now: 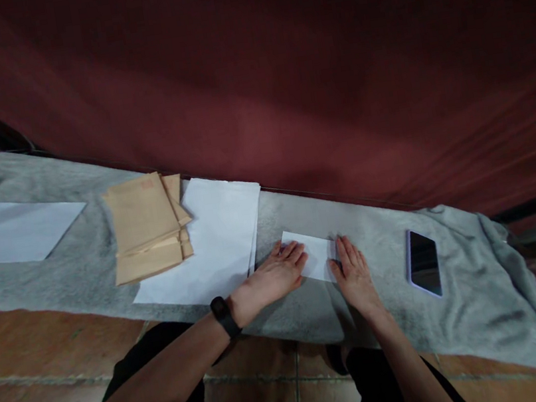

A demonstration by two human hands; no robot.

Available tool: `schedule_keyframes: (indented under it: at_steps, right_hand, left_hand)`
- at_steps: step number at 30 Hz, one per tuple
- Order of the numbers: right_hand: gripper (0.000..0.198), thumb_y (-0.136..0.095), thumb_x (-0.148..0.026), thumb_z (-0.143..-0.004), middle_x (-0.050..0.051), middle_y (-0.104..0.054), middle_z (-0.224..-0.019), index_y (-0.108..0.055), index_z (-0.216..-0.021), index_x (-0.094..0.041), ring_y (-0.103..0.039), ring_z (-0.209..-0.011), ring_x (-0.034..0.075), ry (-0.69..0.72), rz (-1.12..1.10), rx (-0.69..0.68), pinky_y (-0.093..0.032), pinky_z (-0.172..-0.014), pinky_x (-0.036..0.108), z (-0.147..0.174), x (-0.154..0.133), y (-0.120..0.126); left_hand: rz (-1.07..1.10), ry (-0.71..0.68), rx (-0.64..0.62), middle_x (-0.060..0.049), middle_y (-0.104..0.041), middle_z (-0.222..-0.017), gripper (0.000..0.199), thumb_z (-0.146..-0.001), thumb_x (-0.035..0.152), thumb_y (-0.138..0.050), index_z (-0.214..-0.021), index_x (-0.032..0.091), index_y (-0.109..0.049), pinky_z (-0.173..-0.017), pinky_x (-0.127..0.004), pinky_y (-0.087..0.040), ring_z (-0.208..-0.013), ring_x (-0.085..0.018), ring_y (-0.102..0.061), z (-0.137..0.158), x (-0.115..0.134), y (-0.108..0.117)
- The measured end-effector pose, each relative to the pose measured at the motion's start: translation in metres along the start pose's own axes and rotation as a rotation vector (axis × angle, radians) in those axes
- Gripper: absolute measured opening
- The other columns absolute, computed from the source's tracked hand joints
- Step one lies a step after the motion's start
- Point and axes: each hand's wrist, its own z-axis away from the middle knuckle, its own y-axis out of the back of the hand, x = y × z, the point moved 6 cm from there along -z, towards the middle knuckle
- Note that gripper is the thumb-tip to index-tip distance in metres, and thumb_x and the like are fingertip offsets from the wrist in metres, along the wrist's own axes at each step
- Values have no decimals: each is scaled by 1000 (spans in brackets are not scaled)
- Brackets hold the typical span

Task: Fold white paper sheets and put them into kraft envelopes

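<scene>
A small white rectangle of paper (314, 256), which looks folded, lies flat on the grey cloth between my hands. My left hand (283, 269) rests on its left end with the fingers stretched out; a dark watch is on that wrist. At the opposite end my right hand (354, 272) presses down, its fingers laid flat along the paper's edge. Just left of my left hand is a stack of large white sheets (223, 234). Brown envelopes (144, 216) lie in a loose pile partly over those sheets.
A phone (423, 263) lies on the cloth to the right. Farther left is another white sheet (15, 229). The grey cloth (372, 225) covers a long narrow surface against a dark red hanging (285, 111). Tiled floor (252, 364) shows below, with my legs close to the edge.
</scene>
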Motion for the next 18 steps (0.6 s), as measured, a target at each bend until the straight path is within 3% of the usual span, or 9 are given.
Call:
schedule_keyframes:
  at_steps: [9,14,18]
  right_hand:
    - [53,-34,-36,-104,10,-40,-164,-49,-152,-19,-32,-152,28,-3,-31,-66,-31,-122,55,-6,8,1]
    - [58,-35,-14,-92,5,-51,-157,-60,-144,-23,-40,-149,20,14,-204,-141,-34,-123,50,-17,16,13]
    - [47,-47,-24,-91,7,-57,-151,-68,-133,-24,-49,-142,24,7,-437,-161,-41,-118,48,-24,11,25]
  left_hand:
    - [54,-25,47,-12,-62,-146,41,-93,11,-50,-132,17,-63,-118,-39,-36,-137,-21,-56,2,-10,11]
    - [263,59,224,-6,-78,-111,20,-92,16,-58,-101,22,-75,-114,-43,-43,-109,-21,-71,-9,-32,26]
    - [563,238,367,-3,-80,-97,15,-92,27,-61,-96,23,-75,-93,-36,-55,-93,-21,-73,-14,-47,38]
